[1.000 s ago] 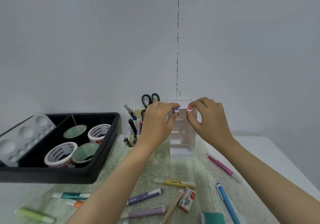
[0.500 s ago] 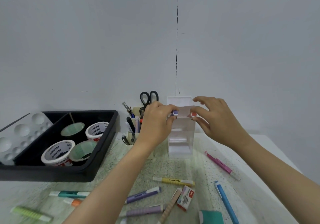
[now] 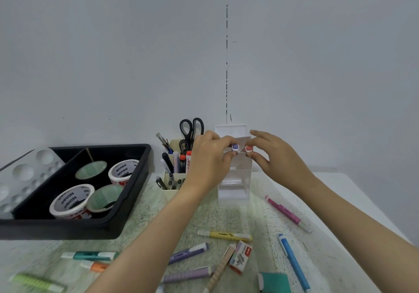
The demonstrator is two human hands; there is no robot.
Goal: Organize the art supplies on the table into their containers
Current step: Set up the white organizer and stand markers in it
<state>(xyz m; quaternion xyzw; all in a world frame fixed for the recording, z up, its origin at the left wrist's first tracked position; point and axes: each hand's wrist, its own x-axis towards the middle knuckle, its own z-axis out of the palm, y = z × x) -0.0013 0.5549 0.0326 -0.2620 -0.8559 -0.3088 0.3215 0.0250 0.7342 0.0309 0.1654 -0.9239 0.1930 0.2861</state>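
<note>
From my remote seat I judge the sorting as partly done, with much left. In the middle of the frame the left hand (image 3: 210,156) pinches a small purple-tipped piece (image 3: 235,147) between thumb and forefinger. The right hand (image 3: 278,159) pinches a red-tipped piece (image 3: 248,148) the same way, its other fingers spread loose. Both pieces sit side by side at the upper front of the white drawer unit (image 3: 234,179); I cannot tell what they are, nor whether a drawer is open to take them. At left, the black tray (image 3: 127,202) already holds the tape rolls (image 3: 71,199) and a white paint palette (image 3: 22,174). Just left of the drawers, the cream pen holder (image 3: 172,188) is stocked with pens, brushes and black scissors (image 3: 191,129). Loose along the lower frame are a yellow highlighter (image 3: 224,236), a purple one (image 3: 188,253), a lilac one (image 3: 188,275), a teal one (image 3: 90,255), an orange one (image 3: 97,266) and a green one (image 3: 36,282). There are also a pink pen (image 3: 288,213), a blue pen (image 3: 293,262), a box of staples (image 3: 240,256) and a beige stick (image 3: 218,270). All lie on a pale green speckled mat (image 3: 147,213) over a white table (image 3: 340,190). It stands against a bare grey wall (image 3: 113,65) marked by one dashed vertical line (image 3: 226,43).
</note>
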